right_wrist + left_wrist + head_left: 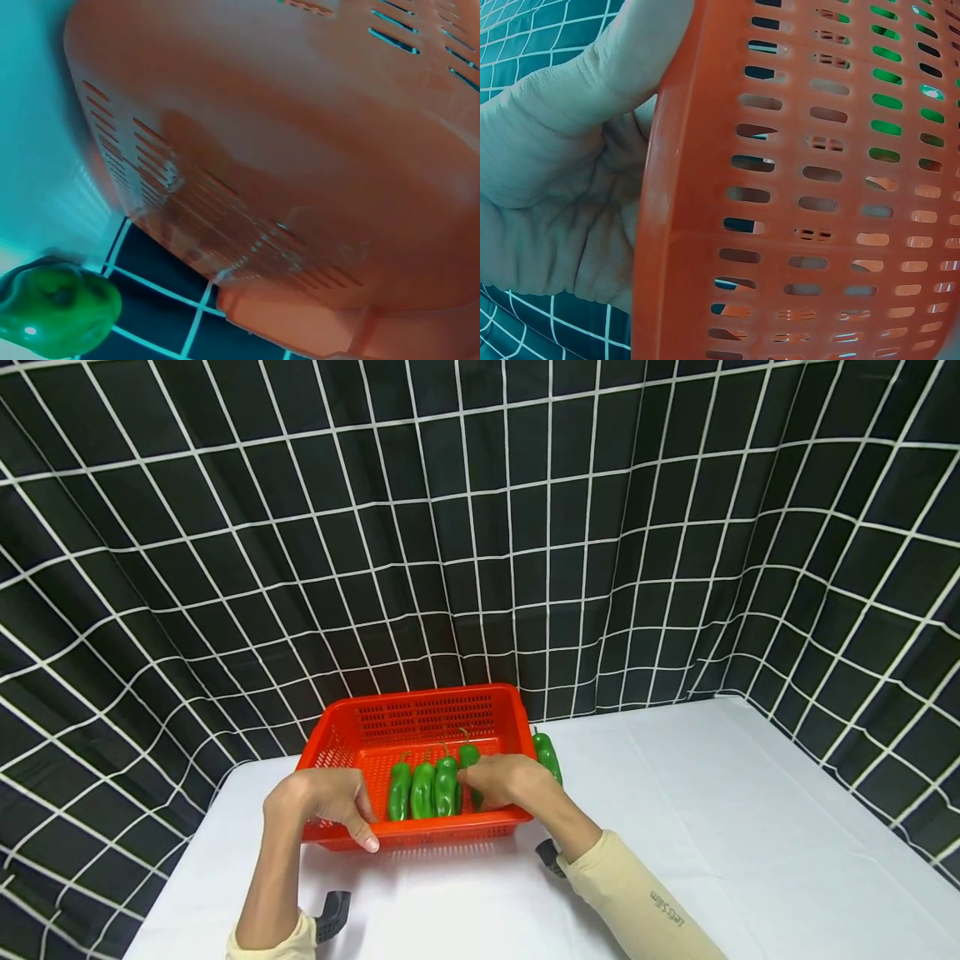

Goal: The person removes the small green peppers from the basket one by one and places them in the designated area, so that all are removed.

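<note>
A red perforated plastic basket (420,697) stands on the white table. My left hand (322,797) grips its front rim near the left corner, thumb outside and fingers inside; in the left wrist view the palm is beside the rim. Green chili peppers (423,789) lie side by side in the basket, stems pointing to the back. At the row's right end, my right hand (502,777) reaches over the rim and holds another green pepper (468,753), partly covering it. One more green pepper (547,756) lies outside, along the basket's right wall; it also shows in the right wrist view.
White cloth (712,810) covers the table. Black curtains with a white grid (480,527) hang behind it and at both sides. A dark wrist mount (332,917) sits at the left sleeve, another (550,857) at the right sleeve.
</note>
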